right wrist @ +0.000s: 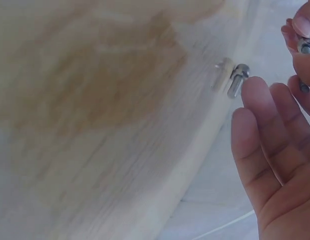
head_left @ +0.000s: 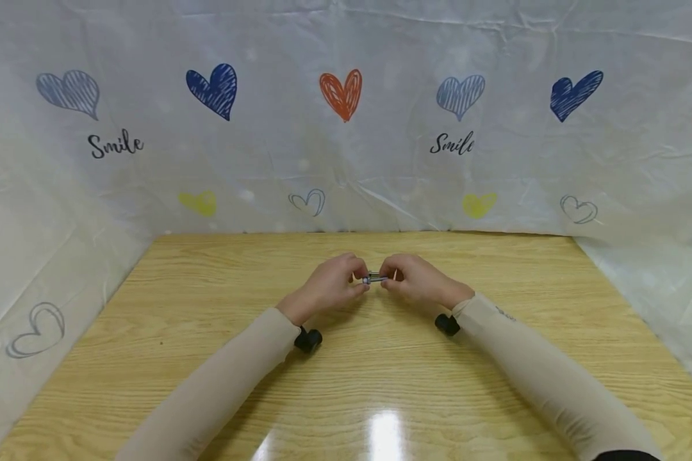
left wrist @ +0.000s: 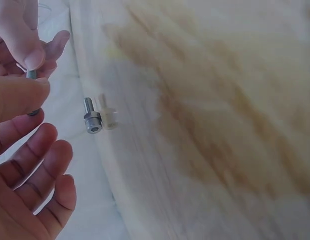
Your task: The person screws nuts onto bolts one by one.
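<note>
My left hand [head_left: 336,280] and right hand [head_left: 420,280] meet over the table, pinching opposite ends of a small metal bolt [head_left: 376,280] between thumbs and fingertips. In the left wrist view only short parts of this held bolt [left wrist: 31,74] show between the fingers. A round metal end with a ring about it, perhaps a nut [right wrist: 306,47], shows at the pinch in the right wrist view; fingers hide the rest. Beyond the hands a second bolt [left wrist: 92,118], with a socket head and a collar or nut on its shank, lies on the table, untouched.
The glossy wood-grain table [head_left: 207,301] reflects the loose bolt. White sheeting [head_left: 346,160] printed with hearts and "Smile" stands along the table's back edge and both sides. A dark wrist camera [head_left: 308,340] hangs below the left cuff, another camera [head_left: 447,324] below the right.
</note>
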`<state>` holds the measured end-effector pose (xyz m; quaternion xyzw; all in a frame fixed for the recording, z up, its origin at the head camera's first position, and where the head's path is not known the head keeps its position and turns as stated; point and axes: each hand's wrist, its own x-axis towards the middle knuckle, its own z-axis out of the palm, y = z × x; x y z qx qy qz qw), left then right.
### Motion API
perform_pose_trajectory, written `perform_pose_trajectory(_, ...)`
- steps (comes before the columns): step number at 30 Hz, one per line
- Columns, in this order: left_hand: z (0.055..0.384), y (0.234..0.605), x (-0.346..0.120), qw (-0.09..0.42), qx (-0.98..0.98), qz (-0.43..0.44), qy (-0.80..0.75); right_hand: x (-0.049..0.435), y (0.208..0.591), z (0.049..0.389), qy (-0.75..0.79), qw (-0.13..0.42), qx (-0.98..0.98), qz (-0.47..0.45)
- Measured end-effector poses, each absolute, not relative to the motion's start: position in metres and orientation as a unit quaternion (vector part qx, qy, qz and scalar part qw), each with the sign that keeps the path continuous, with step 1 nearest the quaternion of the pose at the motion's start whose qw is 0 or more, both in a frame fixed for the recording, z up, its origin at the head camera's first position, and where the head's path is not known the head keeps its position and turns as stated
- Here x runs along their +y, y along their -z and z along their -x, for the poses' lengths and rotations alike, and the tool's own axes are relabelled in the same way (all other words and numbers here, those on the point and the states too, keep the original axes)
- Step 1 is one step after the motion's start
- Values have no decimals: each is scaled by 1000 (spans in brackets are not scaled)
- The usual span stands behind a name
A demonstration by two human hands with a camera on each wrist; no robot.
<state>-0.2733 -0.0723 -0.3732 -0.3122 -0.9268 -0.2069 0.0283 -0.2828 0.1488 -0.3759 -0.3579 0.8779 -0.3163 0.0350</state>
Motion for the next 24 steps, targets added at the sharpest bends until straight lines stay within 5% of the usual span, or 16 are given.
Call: perform_pose_trajectory(24,292,379,-67,-38,-940,308,142,139,379,296,200,76,909,358)
